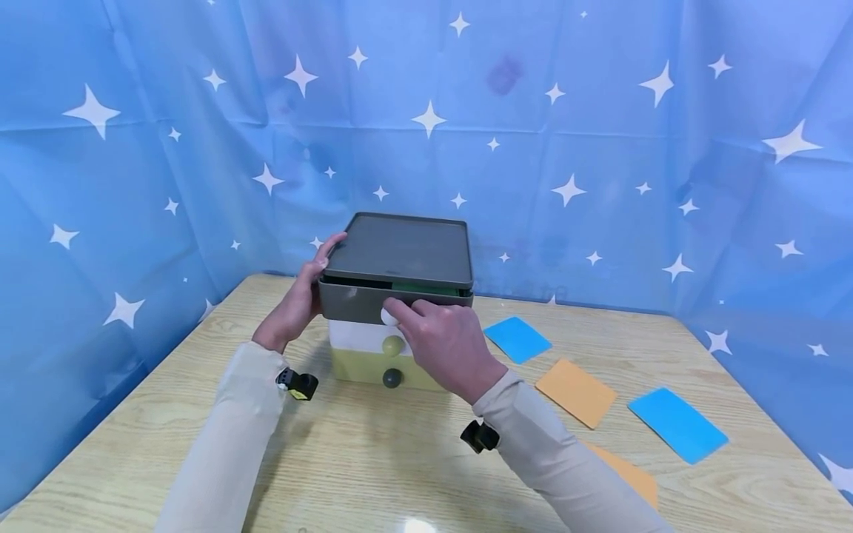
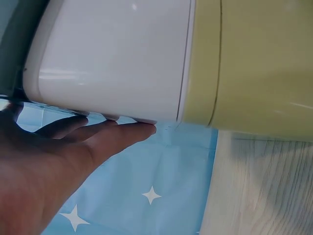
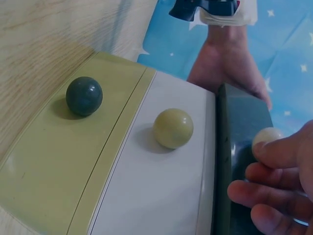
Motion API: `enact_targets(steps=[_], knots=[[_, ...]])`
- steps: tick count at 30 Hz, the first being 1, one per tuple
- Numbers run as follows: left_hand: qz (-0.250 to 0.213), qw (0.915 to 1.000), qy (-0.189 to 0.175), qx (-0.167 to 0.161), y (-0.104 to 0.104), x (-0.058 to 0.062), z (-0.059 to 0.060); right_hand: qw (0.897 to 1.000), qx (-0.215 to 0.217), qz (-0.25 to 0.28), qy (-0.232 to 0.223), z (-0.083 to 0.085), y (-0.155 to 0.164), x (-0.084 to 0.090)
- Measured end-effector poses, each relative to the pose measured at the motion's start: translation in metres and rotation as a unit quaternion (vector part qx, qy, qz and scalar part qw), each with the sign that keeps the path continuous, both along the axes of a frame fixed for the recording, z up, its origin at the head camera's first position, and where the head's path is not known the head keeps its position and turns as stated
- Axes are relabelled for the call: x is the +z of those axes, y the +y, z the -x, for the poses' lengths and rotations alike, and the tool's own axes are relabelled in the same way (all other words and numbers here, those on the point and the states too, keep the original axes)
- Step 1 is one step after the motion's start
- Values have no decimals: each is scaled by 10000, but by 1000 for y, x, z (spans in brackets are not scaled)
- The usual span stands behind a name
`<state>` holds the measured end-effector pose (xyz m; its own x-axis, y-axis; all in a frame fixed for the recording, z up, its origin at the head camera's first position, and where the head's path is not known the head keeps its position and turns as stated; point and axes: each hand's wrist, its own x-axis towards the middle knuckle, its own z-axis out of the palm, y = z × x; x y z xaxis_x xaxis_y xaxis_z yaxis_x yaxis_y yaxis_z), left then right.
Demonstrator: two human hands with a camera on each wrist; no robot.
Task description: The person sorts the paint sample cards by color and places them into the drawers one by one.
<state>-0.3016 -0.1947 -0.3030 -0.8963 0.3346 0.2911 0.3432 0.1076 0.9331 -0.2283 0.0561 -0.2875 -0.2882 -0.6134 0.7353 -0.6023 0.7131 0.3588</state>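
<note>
A: So, where does the stack of three plastic drawers sit?

B: Toward the far edge of the pale wooden table, about midway along it, close to the blue star-printed backdrop. The dark grey top drawer is on the white middle drawer, with the yellow-green bottom drawer under both.

A: And the right hand?

B: At the front face of the top drawer. Its thumb and fingertips are curled in a pinch on that drawer's small white round knob — the right wrist view shows the white knob just beside the fingertips.

A: The left hand?

B: Laid flat along the stack's left side, fingers straight and reaching up to the top drawer's rim. From the left wrist, the fingers lie along the white wall; it presses rather than grips.

A: Is the drawer out at all?

B: A dark gap with a strip of green shows under the flat grey lid, so it looks slightly out — how far I cannot tell.

A: Which way does it run from the hand?

B: The drawer's sliding axis runs front to back, straight toward the person. The right hand is the nearer one, directly in front on that line; the left is off to the side. Below are the yellowish knob and the dark green knob, both untouched.

A: Anything else?

B: Blue and orange cards lie toward the right edge.
</note>
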Motion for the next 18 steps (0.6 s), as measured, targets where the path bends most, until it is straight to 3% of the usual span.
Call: enact_targets(steps=[18], knots=[[25, 10000, 16, -36, 0, -1, 0, 9997, -213, -46, -52, 10, 2, -2]])
